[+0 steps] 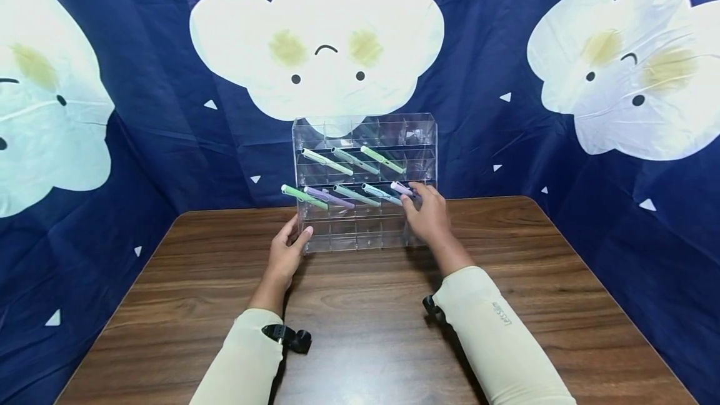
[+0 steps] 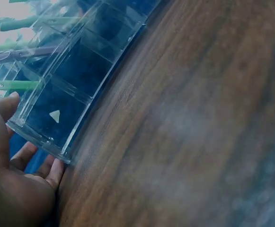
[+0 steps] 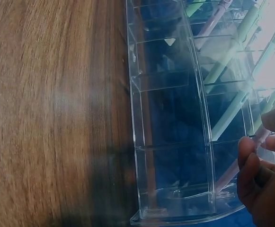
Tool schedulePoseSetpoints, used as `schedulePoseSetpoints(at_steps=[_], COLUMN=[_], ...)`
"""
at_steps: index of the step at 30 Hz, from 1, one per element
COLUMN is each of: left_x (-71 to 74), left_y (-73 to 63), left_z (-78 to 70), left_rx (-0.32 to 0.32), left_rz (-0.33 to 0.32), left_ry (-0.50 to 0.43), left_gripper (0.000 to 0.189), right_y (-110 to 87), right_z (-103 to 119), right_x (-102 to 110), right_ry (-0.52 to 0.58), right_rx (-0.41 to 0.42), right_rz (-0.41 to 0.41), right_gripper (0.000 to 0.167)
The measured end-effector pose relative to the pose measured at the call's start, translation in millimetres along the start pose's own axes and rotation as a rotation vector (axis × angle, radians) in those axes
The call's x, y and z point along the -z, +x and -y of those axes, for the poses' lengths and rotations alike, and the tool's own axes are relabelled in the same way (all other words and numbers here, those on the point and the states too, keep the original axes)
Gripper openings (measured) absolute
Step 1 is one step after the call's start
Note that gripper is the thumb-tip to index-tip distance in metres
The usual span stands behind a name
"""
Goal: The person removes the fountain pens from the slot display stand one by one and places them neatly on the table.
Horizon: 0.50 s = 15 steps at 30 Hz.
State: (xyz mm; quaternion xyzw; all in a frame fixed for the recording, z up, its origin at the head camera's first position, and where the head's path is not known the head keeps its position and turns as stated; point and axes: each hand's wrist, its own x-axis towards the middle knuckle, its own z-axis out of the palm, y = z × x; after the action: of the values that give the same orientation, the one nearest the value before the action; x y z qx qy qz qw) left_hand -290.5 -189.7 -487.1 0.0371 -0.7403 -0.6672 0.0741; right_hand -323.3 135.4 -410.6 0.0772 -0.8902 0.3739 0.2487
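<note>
A clear tiered pen rack [image 1: 368, 234] with divided compartments stands at the back of the wooden table. My left hand [image 1: 285, 255] holds its lower left side, thumb at the front and the other fingers around the side edge [image 2: 42, 142]. At the rack's right end, my right hand [image 1: 430, 216] pinches a light purple pen [image 1: 400, 188], whose lower end sits in the rightmost compartment, as the right wrist view shows. Left of it in that tier lean a light blue pen [image 1: 381, 194], a grey-green pen [image 1: 357, 195], a purple pen [image 1: 329, 197] and a green pen [image 1: 304, 196].
One tier up lean a pale green pen [image 1: 327, 161], a grey-blue pen [image 1: 355, 160] and a bright green pen [image 1: 383, 159]. The table [image 1: 360, 330] spreads in front of the rack. A dark blue cloth [image 1: 478, 142] with cloud faces hangs behind and at both sides.
</note>
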Motion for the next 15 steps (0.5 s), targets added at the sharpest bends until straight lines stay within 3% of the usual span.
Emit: schedulePoseSetpoints(at_steps=[6, 15], left_x=[0.9, 0.6], left_y=[-2.7, -5.1], left_z=[2.1, -0.6], left_rx=[0.023, 0.05], left_rz=[0.016, 0.008], left_ry=[0.013, -0.045], left_gripper=[0.064, 0.061], right_y=[0.8, 2.4], right_z=[-2.1, -1.3], right_x=[-1.5, -1.6], right_ry=[0.018, -0.017], right_rx=[0.026, 0.006], right_rz=[-0.012, 0.003], right_gripper=[0.036, 0.031])
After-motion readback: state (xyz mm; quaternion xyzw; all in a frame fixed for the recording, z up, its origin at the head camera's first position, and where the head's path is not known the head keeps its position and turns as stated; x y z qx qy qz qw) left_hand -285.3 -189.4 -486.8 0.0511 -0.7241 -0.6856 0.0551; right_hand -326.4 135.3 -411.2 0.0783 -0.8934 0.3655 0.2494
